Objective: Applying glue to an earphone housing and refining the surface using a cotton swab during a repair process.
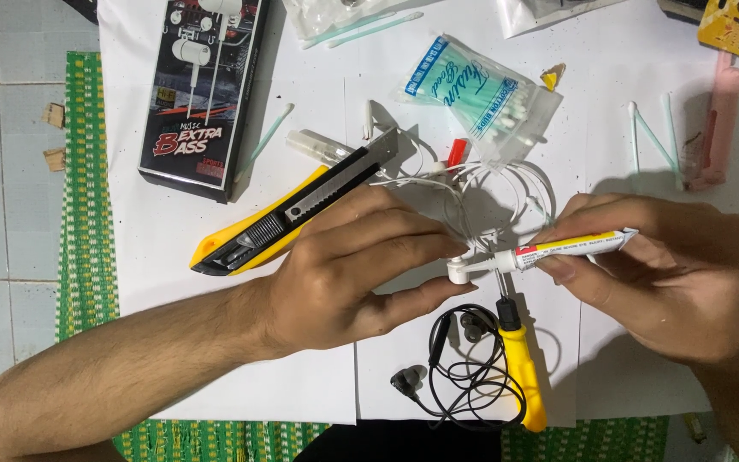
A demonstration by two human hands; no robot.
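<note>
Gluing underway: the left hand pinches a white earbud above the table while the right hand grips a small glue tube, nozzle touching it; steady, sparing pressure seems needed.

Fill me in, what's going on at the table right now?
A person is bringing the nozzle of a small glue tube, held in the right hand, up to a white earbud pinched in the left hand. The earbud's white cable loops behind. A yellow utility knife, a yellow-handled screwdriver, black earphones and a bag of cotton swabs lie on the white paper.
</note>
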